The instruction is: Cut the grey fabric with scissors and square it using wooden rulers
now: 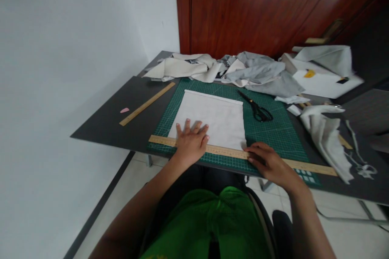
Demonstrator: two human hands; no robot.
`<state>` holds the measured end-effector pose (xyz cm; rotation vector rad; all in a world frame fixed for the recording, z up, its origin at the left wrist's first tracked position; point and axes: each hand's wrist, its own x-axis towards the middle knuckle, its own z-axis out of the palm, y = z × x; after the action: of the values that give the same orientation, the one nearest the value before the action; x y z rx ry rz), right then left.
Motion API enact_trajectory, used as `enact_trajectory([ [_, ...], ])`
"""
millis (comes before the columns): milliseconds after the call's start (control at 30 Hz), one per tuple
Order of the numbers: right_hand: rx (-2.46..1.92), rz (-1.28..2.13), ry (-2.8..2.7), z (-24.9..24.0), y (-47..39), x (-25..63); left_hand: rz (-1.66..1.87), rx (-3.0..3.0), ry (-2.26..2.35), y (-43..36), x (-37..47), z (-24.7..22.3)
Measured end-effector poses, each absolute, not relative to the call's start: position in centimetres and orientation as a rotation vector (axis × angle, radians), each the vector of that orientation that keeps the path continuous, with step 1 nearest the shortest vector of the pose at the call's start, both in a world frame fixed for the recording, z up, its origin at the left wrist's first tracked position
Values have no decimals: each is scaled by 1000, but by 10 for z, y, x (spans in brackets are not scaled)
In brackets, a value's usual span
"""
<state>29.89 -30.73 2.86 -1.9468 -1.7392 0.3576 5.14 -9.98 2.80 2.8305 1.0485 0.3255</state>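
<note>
A white piece of cloth [215, 119] lies flat, its far edge folded into a narrow strip. Along its near edge stretches a long wooden ruler [227, 152], close to the table's front. My left hand [191, 141] rests palm down, fingers spread over the cloth, the heel of the hand across the ruler. At the cloth's near right corner, my right hand [266, 162] has its thumb and fingers closed on the ruler. Whether it also pinches the cloth corner is hard to see. Black-handled scissors [258, 109] lie right of the cloth.
Beneath the cloth is a green cutting mat [273, 129] on a dark table [133, 97]. A second wooden ruler [147, 104] and a pink chalk-like piece [124, 110] lie left. Fabric scraps [255, 68] line the back, beside a white box [322, 79]. More cloth [323, 133] lies right.
</note>
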Motion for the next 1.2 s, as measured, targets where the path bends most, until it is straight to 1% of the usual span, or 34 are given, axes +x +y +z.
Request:
enact_trajectory([
  [200, -1934, 340, -1774, 32, -306, 294, 317, 2844, 1057, -100, 52, 28],
  [400, -1929, 419, -1821, 39, -308, 288, 272, 2857, 1037, -100, 50, 32],
  [833, -1945, 332, -1843, 31, -308, 290, 331, 2833, 1032, -100, 50, 30],
  [1000, -1964, 185, -1859, 25, -307, 292, 346, 2819, 1059, -99, 52, 30],
  [1200, -2015, 144, -1845, 22, -305, 290, 400, 2817, 1058, -99, 52, 27],
])
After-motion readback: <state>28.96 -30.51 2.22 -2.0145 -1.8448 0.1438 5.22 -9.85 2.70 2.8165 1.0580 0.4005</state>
